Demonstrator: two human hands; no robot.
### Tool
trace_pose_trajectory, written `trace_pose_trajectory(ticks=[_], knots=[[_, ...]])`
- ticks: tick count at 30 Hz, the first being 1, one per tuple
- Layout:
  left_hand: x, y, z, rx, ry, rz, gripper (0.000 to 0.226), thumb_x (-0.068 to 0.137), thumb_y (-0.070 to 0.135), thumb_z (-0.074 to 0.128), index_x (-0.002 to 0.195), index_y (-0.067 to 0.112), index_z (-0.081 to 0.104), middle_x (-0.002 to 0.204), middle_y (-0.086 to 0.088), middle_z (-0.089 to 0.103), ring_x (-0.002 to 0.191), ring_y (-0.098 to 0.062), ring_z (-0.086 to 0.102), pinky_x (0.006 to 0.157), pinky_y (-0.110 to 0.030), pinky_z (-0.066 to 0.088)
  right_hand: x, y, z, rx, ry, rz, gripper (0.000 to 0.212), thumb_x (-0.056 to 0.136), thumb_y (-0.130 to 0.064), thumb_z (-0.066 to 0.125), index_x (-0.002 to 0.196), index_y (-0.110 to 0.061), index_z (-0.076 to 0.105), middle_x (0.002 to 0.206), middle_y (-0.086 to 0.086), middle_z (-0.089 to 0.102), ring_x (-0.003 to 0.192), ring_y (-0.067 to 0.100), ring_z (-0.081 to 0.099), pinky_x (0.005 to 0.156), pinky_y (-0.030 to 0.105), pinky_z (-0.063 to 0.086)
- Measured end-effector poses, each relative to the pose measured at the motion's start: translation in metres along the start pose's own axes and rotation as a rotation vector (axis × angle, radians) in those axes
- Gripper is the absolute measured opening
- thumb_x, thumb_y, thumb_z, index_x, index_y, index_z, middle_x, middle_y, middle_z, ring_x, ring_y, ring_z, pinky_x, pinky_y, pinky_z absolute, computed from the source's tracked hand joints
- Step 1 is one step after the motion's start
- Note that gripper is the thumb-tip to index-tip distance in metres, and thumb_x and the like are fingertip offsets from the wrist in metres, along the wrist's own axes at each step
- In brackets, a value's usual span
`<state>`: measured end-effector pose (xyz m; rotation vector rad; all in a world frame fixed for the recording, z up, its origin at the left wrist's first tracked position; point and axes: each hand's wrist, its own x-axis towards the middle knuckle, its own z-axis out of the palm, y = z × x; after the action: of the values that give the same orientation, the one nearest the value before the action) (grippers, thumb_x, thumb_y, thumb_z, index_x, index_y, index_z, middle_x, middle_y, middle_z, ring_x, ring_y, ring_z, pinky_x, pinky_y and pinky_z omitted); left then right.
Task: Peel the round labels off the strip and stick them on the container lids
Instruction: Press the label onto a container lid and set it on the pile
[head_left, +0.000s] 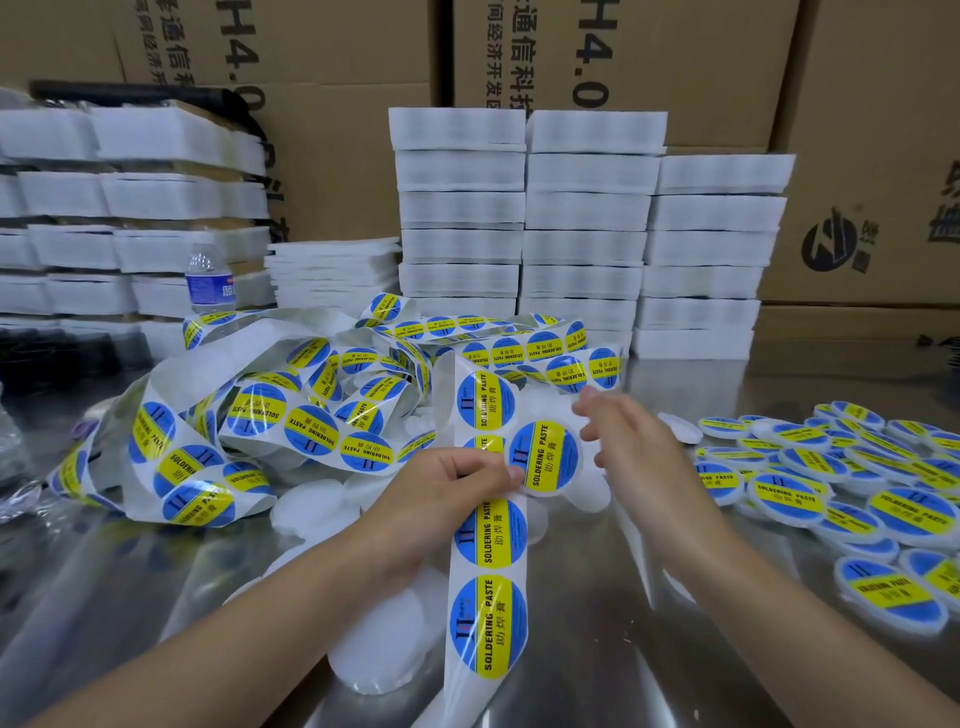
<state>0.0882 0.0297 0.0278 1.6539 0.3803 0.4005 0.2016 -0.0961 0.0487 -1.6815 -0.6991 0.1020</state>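
Observation:
A long white backing strip (488, 613) carries round blue-and-yellow "SOLDERING PASTE" labels and runs from the table's front edge up into a tangled heap (291, 410). My left hand (441, 493) pinches the strip and a white container lid (545, 457) that bears a label. My right hand (623, 431) hovers just right of that lid, fingers spread, holding nothing. Bare white lids (374, 654) lie under and around the strip. Labelled lids (831, 483) are piled at the right.
The table (623, 649) is shiny metal. Stacks of white foam trays (582, 234) stand behind, more at the left (104, 208), with a water bottle (208, 280) beside them. Cardboard boxes (675, 62) form the back wall.

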Motion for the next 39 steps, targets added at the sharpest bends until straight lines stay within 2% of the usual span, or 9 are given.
trace_pose_trajectory(ticks=[2, 5, 7, 9, 12, 17, 23, 33, 39], knots=[[-0.002, 0.002, 0.001, -0.046, -0.039, 0.046, 0.02, 0.069, 0.04, 0.073, 0.076, 0.021, 0.077, 0.081, -0.007, 0.075, 0.067, -0.016, 0.069, 0.062, -0.026, 0.054, -0.004, 0.002, 0.004, -0.147, -0.089, -0.029, 0.04, 0.084, -0.063, 0.04, 0.083, -0.027, 0.057, 0.072, -0.011, 0.059, 0.064, -0.001, 0.054, 0.062, 0.025, 0.038], [-0.004, 0.002, 0.002, -0.102, -0.071, 0.109, 0.033, 0.054, 0.046, 0.076, 0.074, 0.02, 0.077, 0.074, -0.005, 0.073, 0.064, -0.013, 0.067, 0.061, -0.022, 0.053, -0.01, 0.008, 0.01, -0.303, -0.184, -0.025, 0.059, 0.07, -0.079, 0.036, 0.079, -0.023, 0.053, 0.071, -0.006, 0.061, 0.07, 0.01, 0.059, 0.062, 0.028, 0.039], [-0.003, 0.0, 0.001, -0.108, -0.084, 0.133, 0.033, 0.053, 0.042, 0.081, 0.074, 0.018, 0.078, 0.077, -0.008, 0.074, 0.07, -0.016, 0.068, 0.063, -0.022, 0.054, -0.011, 0.01, 0.012, -0.343, -0.188, -0.043, 0.067, 0.064, -0.084, 0.037, 0.077, -0.02, 0.055, 0.067, -0.006, 0.06, 0.069, 0.012, 0.059, 0.062, 0.029, 0.042], [-0.001, -0.002, 0.001, -0.102, -0.086, 0.145, 0.03, 0.056, 0.039, 0.085, 0.075, 0.017, 0.078, 0.087, -0.013, 0.075, 0.082, -0.024, 0.07, 0.075, -0.028, 0.057, -0.011, 0.01, 0.012, -0.331, -0.192, -0.066, 0.077, 0.053, -0.09, 0.036, 0.074, -0.019, 0.056, 0.063, -0.007, 0.058, 0.065, 0.01, 0.057, 0.062, 0.029, 0.043], [-0.001, -0.003, 0.0, -0.083, -0.107, 0.151, 0.028, 0.058, 0.041, 0.082, 0.075, 0.019, 0.079, 0.09, -0.012, 0.075, 0.09, -0.025, 0.07, 0.082, -0.03, 0.057, -0.01, 0.01, 0.011, -0.34, -0.197, -0.091, 0.079, 0.045, -0.091, 0.033, 0.066, -0.018, 0.054, 0.052, -0.011, 0.051, 0.051, 0.002, 0.048, 0.056, 0.025, 0.037], [-0.004, 0.001, 0.002, -0.066, -0.136, 0.14, 0.025, 0.054, 0.04, 0.074, 0.07, 0.021, 0.079, 0.079, -0.002, 0.076, 0.071, -0.009, 0.07, 0.064, -0.017, 0.052, -0.01, 0.011, 0.01, -0.396, -0.148, -0.133, 0.081, 0.051, -0.088, 0.04, 0.067, -0.01, 0.057, 0.049, -0.006, 0.047, 0.048, 0.005, 0.044, 0.053, 0.027, 0.035], [-0.004, 0.001, 0.001, -0.039, -0.124, 0.12, 0.028, 0.054, 0.038, 0.074, 0.071, 0.015, 0.078, 0.059, -0.001, 0.068, 0.051, -0.005, 0.061, 0.052, -0.015, 0.047, -0.008, 0.011, 0.01, -0.487, -0.088, -0.159, 0.073, 0.052, -0.089, 0.032, 0.054, -0.015, 0.033, 0.043, -0.003, 0.031, 0.045, 0.01, 0.031, 0.047, 0.028, 0.025], [-0.003, 0.001, 0.001, -0.003, -0.141, 0.146, 0.025, 0.054, 0.045, 0.072, 0.068, 0.024, 0.079, 0.059, 0.004, 0.07, 0.052, -0.002, 0.062, 0.053, -0.013, 0.047, -0.006, 0.01, 0.007, -0.549, -0.06, -0.153, 0.065, 0.077, -0.073, 0.036, 0.05, -0.014, 0.028, 0.041, 0.0, 0.027, 0.048, 0.016, 0.031, 0.05, 0.033, 0.026], [-0.003, 0.001, 0.0, -0.008, -0.163, 0.161, 0.022, 0.057, 0.044, 0.072, 0.068, 0.027, 0.079, 0.065, 0.005, 0.072, 0.058, -0.001, 0.065, 0.056, -0.012, 0.048, -0.003, 0.011, 0.006, -0.579, -0.058, -0.168, 0.066, 0.084, -0.067, 0.027, 0.05, -0.012, 0.037, 0.046, 0.002, 0.038, 0.054, 0.019, 0.041, 0.052, 0.033, 0.03]])
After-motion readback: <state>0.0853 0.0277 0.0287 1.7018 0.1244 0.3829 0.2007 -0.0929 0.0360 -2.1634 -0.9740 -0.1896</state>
